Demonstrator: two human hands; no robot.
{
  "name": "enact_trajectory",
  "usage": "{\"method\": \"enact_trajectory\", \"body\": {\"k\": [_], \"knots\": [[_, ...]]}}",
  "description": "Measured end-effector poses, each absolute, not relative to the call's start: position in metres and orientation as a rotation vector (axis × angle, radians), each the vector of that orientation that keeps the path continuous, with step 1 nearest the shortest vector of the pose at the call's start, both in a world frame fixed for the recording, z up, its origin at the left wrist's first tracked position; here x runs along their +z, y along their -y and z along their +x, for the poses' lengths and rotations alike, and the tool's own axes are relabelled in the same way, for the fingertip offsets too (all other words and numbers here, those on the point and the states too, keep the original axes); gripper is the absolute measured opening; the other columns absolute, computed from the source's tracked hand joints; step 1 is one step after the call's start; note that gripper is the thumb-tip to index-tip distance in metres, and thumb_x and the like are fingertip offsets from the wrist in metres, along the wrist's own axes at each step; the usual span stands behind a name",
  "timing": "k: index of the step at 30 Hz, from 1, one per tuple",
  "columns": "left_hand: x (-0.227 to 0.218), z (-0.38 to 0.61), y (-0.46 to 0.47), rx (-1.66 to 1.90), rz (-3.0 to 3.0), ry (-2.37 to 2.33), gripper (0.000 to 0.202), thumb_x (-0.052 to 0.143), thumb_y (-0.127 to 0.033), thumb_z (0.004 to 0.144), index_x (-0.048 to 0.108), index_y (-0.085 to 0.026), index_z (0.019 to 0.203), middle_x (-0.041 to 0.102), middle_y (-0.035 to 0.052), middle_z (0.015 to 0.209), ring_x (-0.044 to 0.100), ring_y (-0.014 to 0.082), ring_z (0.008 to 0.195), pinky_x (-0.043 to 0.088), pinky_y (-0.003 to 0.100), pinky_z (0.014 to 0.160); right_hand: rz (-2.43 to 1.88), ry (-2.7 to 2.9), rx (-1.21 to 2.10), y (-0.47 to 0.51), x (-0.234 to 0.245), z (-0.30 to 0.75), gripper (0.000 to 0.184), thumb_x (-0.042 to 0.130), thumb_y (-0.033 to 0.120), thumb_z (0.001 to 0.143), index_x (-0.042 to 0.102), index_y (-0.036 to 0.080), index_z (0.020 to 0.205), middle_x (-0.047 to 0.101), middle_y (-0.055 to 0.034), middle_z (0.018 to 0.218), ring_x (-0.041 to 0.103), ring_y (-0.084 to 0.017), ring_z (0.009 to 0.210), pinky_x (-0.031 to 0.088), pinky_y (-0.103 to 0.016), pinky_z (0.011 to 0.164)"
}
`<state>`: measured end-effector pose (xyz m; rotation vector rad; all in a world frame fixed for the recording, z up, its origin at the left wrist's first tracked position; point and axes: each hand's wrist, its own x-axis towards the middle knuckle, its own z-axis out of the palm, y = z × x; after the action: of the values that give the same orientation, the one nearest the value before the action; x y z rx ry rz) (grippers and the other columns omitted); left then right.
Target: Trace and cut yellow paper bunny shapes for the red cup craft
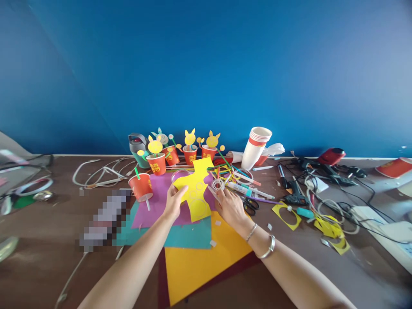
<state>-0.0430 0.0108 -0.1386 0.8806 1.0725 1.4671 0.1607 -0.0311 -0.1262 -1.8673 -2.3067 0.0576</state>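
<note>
So the left hand (pixel 174 201) pinches the yellow paper (pixel 196 189) by its near edge, lifted between both hands. The right hand (pixel 231 207) sits at the paper's other side, fingers by a tape roll (pixel 218 185). Can't tell if it grips anything. Scissors (pixel 250 206) lie just beside it.

At centre frame a bright yellow paper cutout (pixel 195 189) overlaps a purple sheet (pixel 154 208), a teal sheet (pixel 189 237) and an orange-yellow sheet (pixel 199 262) on the brown table (pixel 48 240), behind them red cups (pixel 156 164) with gold markings, under a deep blue wall (pixel 206 64).
</note>
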Motion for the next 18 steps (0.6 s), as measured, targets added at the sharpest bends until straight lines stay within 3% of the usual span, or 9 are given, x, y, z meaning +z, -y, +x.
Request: {"method": "enact_trajectory", "body": {"k": [3,9,14,18], "knots": [[-0.14,-0.043,-0.011,1.452,0.996,-1.063,0.037,0.079,-0.037,0.066,0.063,-0.017,0.092,0.068,-0.0004,0.075,0.065,0.0163,0.068,0.05,0.028,0.066,-1.857,2.287,0.044,0.03,-0.126,0.161,0.027,0.049,0.026,0.092,0.056,0.015,0.116,0.066,-0.0134,0.105,0.063,-0.024,0.096,0.047,-0.033,0.08],[-0.135,-0.041,-0.006,1.344,1.078,-1.101,0.049,0.077,-0.032,0.063,0.053,-0.02,0.104,0.064,-0.0028,0.077,0.059,0.0135,0.066,0.046,0.024,0.062,-1.829,2.268,0.025,0.027,-0.133,0.164,0.021,0.049,0.015,0.089,0.056,0.015,0.109,0.067,-0.0114,0.099,0.064,-0.023,0.092,0.047,-0.032,0.077],[-0.131,-0.042,-0.006,1.399,1.095,-1.163,0.038,0.072,-0.028,0.062,0.051,-0.021,0.093,0.057,-0.0051,0.071,0.053,0.0118,0.063,0.041,0.023,0.06,-1.716,2.1,0.073,0.025,-0.125,0.171,0.01,0.052,0.023,0.091,0.059,0.017,0.096,0.066,-0.0105,0.095,0.061,-0.023,0.09,0.047,-0.032,0.076],[-0.133,-0.043,-0.008,1.461,1.145,-1.273,0.026,0.068,-0.027,0.064,0.055,-0.02,0.086,0.053,-0.0045,0.072,0.048,0.011,0.061,0.037,0.022,0.056,-1.351,1.737,0.416,0.031,-0.074,0.182,0.019,0.049,0.03,0.093,0.059,0.018,0.081,0.063,-0.005,0.08,0.057,-0.016,0.073,0.046,-0.028,0.068]]}}
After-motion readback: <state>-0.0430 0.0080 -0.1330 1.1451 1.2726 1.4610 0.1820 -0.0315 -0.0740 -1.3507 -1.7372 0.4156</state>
